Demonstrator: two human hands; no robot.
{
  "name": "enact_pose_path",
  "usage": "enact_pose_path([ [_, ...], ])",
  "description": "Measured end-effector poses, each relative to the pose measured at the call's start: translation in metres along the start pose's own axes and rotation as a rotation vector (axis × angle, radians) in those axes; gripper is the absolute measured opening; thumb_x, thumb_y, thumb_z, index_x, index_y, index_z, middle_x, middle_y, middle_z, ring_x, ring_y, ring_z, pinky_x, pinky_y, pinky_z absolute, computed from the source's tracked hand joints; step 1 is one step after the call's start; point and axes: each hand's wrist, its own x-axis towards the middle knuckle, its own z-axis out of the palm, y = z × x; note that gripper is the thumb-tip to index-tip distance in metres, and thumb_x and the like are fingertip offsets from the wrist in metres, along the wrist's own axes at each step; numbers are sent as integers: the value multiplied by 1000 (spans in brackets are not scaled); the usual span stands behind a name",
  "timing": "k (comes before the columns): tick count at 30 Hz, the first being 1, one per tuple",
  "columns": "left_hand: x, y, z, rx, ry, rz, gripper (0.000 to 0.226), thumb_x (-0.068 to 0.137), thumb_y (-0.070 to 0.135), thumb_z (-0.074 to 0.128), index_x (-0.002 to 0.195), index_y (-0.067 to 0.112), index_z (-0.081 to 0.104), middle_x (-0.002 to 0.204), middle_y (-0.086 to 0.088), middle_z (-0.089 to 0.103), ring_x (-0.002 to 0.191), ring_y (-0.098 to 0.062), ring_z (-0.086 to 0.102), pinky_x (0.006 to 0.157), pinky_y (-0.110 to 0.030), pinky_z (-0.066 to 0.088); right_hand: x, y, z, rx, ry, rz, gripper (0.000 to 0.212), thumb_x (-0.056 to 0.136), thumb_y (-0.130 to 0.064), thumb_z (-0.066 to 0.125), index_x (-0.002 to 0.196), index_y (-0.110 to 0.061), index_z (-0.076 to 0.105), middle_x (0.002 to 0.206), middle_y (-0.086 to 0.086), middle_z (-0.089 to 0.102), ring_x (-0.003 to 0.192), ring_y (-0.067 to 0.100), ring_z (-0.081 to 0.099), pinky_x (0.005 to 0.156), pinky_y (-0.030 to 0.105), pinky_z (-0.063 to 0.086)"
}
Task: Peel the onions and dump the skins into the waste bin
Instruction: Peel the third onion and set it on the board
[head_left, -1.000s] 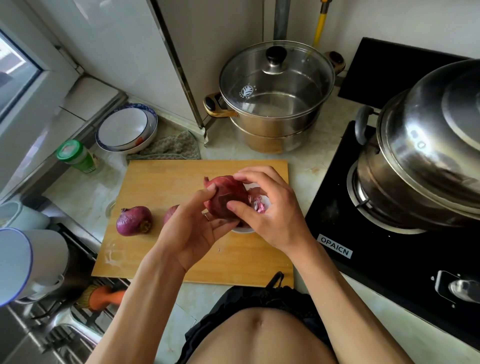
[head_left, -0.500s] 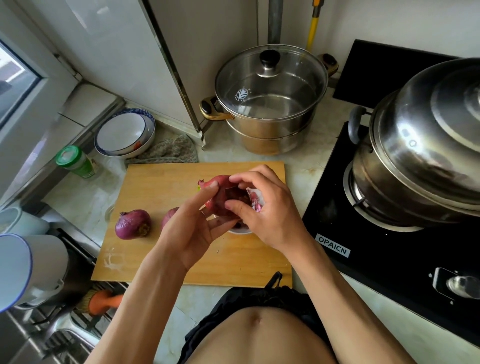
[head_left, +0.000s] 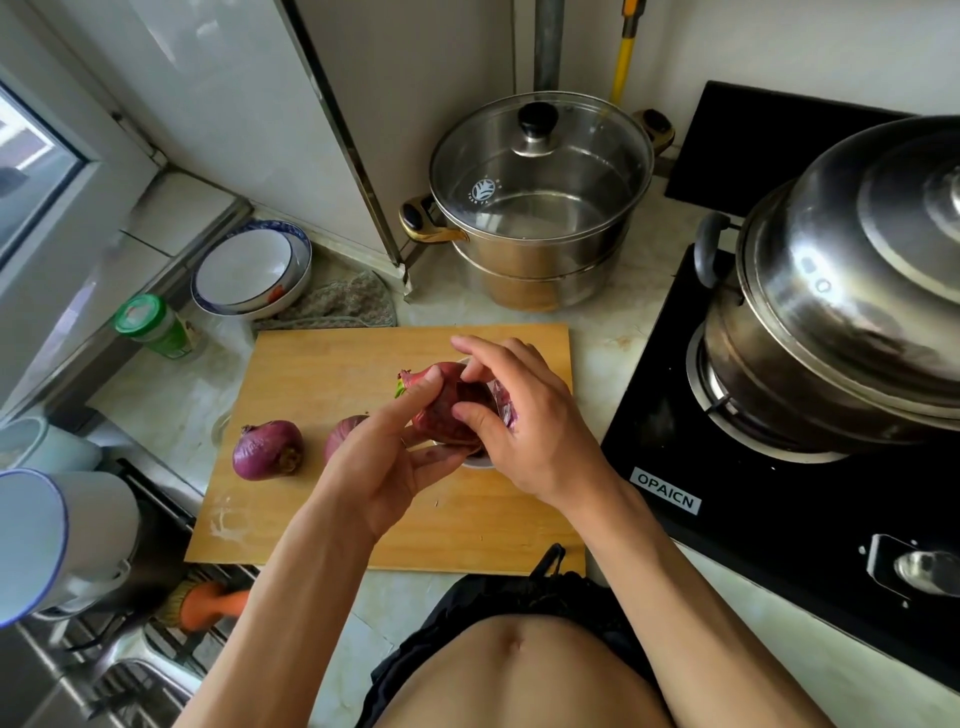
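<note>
My left hand (head_left: 387, 460) holds a red onion (head_left: 447, 410) from below, above the wooden cutting board (head_left: 332, 374). My right hand (head_left: 524, 415) grips the same onion from the right, thumb on its front and fingers over its top, with a loose purple skin (head_left: 506, 410) showing by the palm. A small white bowl (head_left: 480, 461) sits on the board under the hands, mostly hidden. Two more red onions lie on the board: one whole (head_left: 267, 449), one (head_left: 343, 431) half hidden behind my left hand. No waste bin is in view.
A lidded steel pot (head_left: 540, 208) stands behind the board. A big steel steamer (head_left: 841, 291) sits on the black gas stove (head_left: 753, 519) at the right. Stacked bowls (head_left: 249, 270), a cloth (head_left: 337, 306) and a green-capped bottle (head_left: 153, 325) are at the left; white mugs (head_left: 57, 535) sit by the sink rack.
The right hand's fingers have lifted and shifted over the onion's top. The onion stays held above the board at about the same place.
</note>
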Motion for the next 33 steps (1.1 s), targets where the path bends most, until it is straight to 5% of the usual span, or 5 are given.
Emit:
enact_pose_path([
  [8, 2, -4, -4, 5, 60, -35, 36, 71, 43, 75, 96, 17, 79, 75, -4, 71, 57, -15, 66, 51, -23, 58, 1, 5, 11, -39, -28, 8, 34, 86, -10, 69, 119, -3, 66, 92, 2, 60, 98, 22, 57, 88, 34, 48],
  [13, 1, -4, -3, 6, 47, -34, 34, 74, 46, 75, 93, 19, 79, 74, -3, 70, 57, -14, 65, 52, -23, 57, 0, 1, 10, -14, -24, -35, 44, 87, -3, 68, 130, -5, 60, 109, 4, 62, 108, 19, 56, 96, 26, 46],
  [21, 2, -8, -6, 1, 69, -46, 34, 71, 51, 77, 85, 20, 82, 83, -9, 72, 71, -24, 69, 50, -23, 58, 0, 2, 7, -23, -24, -47, 38, 86, -5, 70, 123, -5, 64, 104, 3, 63, 104, 18, 56, 94, 29, 48],
  [33, 0, -11, -4, 3, 71, -76, 57, 70, 54, 75, 103, 8, 74, 73, -12, 73, 66, -26, 74, 48, -21, 58, 1, 4, 8, -30, -45, -60, 20, 87, -5, 70, 106, -6, 66, 99, 4, 63, 96, 18, 57, 86, 31, 49],
])
